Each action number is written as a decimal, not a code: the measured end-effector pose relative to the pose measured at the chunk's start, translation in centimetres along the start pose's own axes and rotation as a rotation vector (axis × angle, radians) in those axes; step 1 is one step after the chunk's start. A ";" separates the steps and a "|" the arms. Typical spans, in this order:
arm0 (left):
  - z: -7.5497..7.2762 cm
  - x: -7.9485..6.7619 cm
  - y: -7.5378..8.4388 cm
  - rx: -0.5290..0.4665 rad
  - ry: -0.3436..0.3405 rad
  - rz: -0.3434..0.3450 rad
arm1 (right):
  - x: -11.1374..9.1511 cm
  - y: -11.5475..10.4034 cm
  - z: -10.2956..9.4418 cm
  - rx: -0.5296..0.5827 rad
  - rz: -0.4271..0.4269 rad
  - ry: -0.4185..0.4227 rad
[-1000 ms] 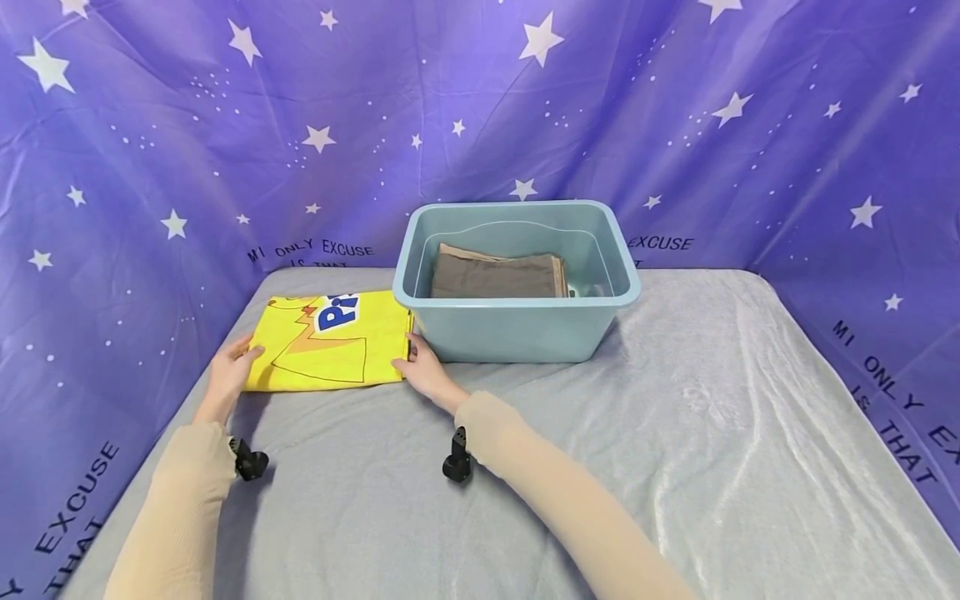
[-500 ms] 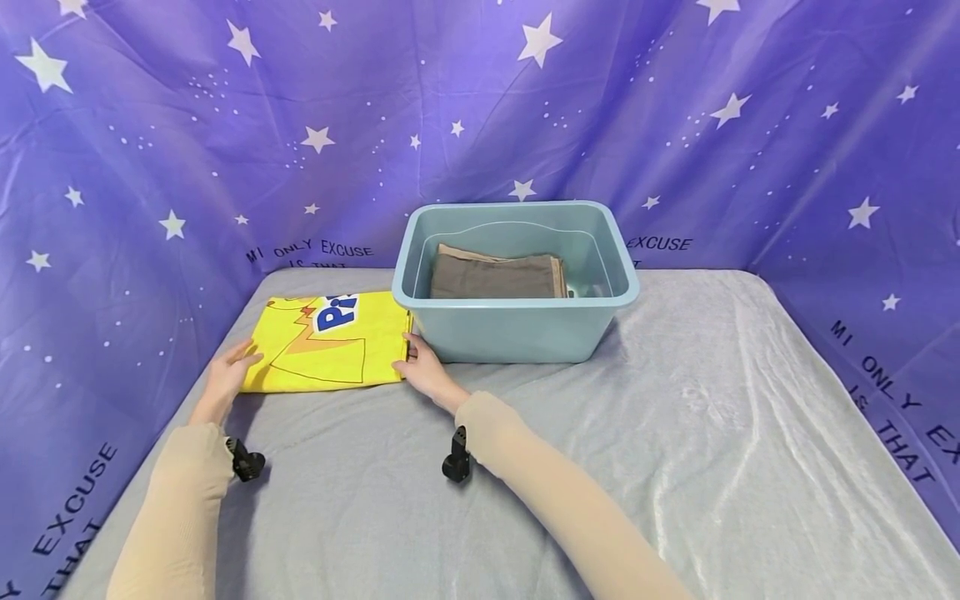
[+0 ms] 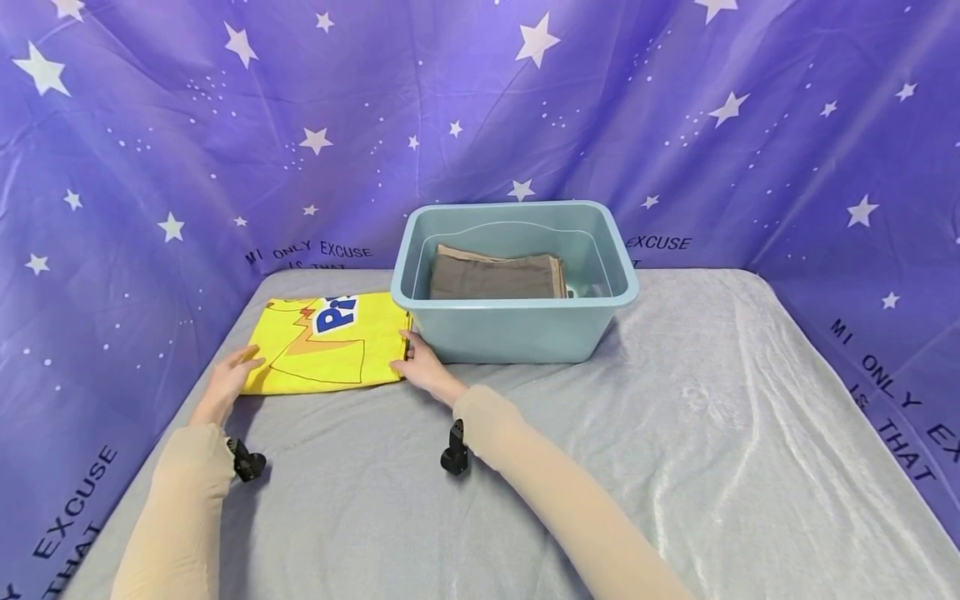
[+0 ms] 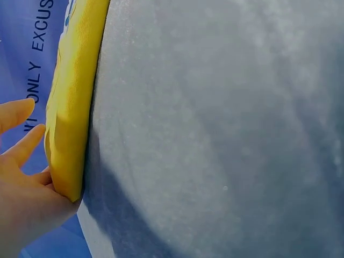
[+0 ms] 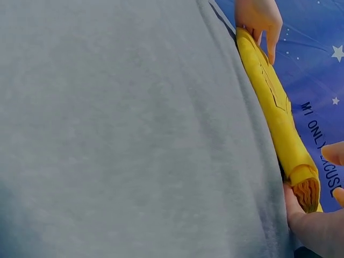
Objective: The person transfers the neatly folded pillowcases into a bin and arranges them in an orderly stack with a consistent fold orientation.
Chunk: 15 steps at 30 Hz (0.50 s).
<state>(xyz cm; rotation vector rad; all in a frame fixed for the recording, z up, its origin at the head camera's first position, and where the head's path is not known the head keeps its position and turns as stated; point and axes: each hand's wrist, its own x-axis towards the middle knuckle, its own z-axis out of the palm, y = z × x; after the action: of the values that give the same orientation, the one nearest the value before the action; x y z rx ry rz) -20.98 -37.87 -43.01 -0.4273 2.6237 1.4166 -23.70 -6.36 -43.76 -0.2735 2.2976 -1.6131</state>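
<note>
A folded yellow garment [image 3: 322, 350], printed with a cartoon figure and blue letters, lies flat at the left of the bed-like surface. My left hand [image 3: 227, 379] is at its left end, fingers spread and touching the edge. At the opposite end, my right hand [image 3: 426, 367] has its thumb by the front corner and a finger along the side. In the right wrist view, layered folds show at the garment's end [image 5: 307, 193], with one digit low against it and other fingertips [image 5: 334, 153] apart from the cloth. The left wrist view shows the thick front fold [image 4: 75, 102].
A blue-grey plastic bin [image 3: 510, 333] stands right beside the garment's right end. Folded brown cloth [image 3: 495, 277] lies inside it. Grey plush fabric [image 3: 360, 500] covers the surface. Purple star-patterned curtains [image 3: 480, 100] hang behind and at both sides.
My left hand has shifted slightly left and toward me, and the garment's left front corner has moved a little the same way. The right hand has stayed almost in place.
</note>
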 end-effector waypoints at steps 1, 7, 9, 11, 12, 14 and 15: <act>0.0 -0.1 0.0 0.002 0.000 -0.006 | 0.1 -0.1 0.0 -0.003 0.002 -0.007; -0.2 1.2 -1.2 -0.018 0.016 -0.041 | 0.6 -0.3 0.0 0.012 0.011 -0.030; -0.4 2.2 -2.2 -0.015 0.021 -0.041 | 0.7 -0.4 0.1 0.030 0.013 -0.030; -0.5 3.2 -3.3 -0.002 0.019 -0.029 | 0.9 -0.3 0.2 0.045 0.019 -0.027; -0.6 3.7 -3.8 0.006 0.018 -0.019 | 1.0 -0.3 0.2 0.047 0.021 -0.024; -0.6 4.4 -4.5 0.009 0.028 -0.008 | 1.2 -0.1 0.3 0.068 0.026 -0.022; -0.6 4.6 -4.8 0.008 0.028 -0.002 | 1.2 -0.1 0.4 0.082 0.029 -0.024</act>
<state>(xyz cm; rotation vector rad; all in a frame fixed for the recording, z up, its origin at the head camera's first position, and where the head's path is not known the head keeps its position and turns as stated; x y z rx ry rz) -23.84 -41.68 -47.64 -0.4514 2.6490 1.4090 -24.71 -7.13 -43.98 -0.2380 2.2015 -1.6752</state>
